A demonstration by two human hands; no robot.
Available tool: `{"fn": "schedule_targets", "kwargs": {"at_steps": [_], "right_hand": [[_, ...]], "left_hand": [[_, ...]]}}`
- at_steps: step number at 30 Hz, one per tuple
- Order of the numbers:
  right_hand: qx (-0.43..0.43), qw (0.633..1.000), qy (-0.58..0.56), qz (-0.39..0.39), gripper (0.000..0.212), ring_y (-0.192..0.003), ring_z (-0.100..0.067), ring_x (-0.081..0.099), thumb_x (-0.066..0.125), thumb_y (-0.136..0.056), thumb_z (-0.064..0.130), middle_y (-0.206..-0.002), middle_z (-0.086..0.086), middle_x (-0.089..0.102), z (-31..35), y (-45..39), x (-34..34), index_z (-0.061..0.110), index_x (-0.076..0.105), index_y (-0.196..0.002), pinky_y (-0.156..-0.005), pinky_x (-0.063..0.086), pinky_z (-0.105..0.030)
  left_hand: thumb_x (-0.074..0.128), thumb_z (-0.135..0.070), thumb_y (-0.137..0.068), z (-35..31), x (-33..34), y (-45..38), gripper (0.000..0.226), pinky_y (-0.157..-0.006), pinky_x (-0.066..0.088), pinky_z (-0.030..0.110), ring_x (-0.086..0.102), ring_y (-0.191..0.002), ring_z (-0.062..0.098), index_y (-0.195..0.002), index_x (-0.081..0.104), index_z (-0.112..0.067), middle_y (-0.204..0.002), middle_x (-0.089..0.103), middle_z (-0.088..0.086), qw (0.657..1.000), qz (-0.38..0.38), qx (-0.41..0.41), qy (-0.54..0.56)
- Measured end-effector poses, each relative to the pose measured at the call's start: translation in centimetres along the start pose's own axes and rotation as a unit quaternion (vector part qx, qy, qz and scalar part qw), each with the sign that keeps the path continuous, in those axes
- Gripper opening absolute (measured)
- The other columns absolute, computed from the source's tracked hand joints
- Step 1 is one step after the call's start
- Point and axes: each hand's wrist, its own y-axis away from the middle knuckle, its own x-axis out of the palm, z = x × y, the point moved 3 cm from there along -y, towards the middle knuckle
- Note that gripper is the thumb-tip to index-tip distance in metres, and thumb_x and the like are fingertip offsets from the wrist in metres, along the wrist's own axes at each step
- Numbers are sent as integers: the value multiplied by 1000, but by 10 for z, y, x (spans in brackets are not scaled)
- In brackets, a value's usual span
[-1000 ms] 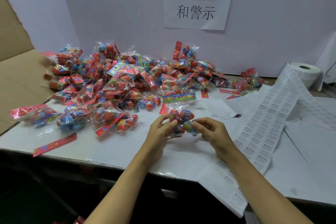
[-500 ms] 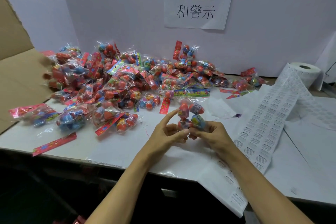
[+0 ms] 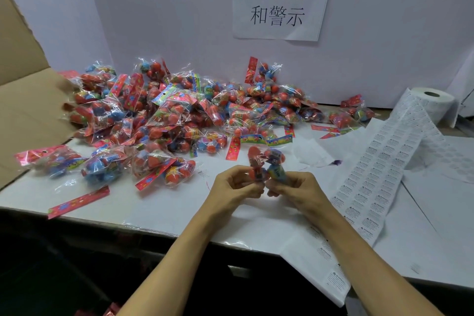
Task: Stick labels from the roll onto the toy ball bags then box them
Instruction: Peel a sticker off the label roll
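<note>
Where both sets of fingers curl, left hand (image 3: 232, 186) and right hand (image 3: 297, 188) clamp one toy ball bag (image 3: 266, 164), now raised upright off table (image 3: 179, 213) vs. lying low 1 s ago. Label on it: prob. stuck, too blurry to confirm. Boxing next, by my read. Bag pile (image 3: 166, 115) behind; label roll (image 3: 433, 105) far right; box flap (image 3: 25, 100) left.

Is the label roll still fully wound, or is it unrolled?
Partly unrolled: from the label roll a long label strip lies spread across the table.
</note>
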Motion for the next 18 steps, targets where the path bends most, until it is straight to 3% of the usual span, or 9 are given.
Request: {"fn": "schedule_targets", "kwargs": {"at_steps": [8,14,18], "right_hand": [[0,1000,-2,-14,33,-65,-14,67,80,-76,48,-71,-12,74,-9,-4,-9,15,82,-80,-66,50,-15],[-1,1000,-17,-11,39,-72,-12,69,73,-80,55,-77,-10,76,-7,-6,-8,17,82,-84,-72,48,-10],[-7,1000,-5,-12,51,-81,-16,72,69,-79,70,-83,-10,77,-5,-5,-7,22,82,-91,-77,48,-17]], "left_hand": [[85,-20,-80,-8,1,0,24,-72,59,28,76,-80,28,-103,82,-14,-92,78,19,999,27,-23,14],[72,-23,-90,-9,0,0,22,-80,60,26,76,-98,30,-109,81,-16,-108,77,18,996,50,-39,59],[63,-15,-97,-9,-2,-3,23,-82,59,25,75,-103,30,-114,77,-11,-112,76,20,995,40,-45,79]]}}
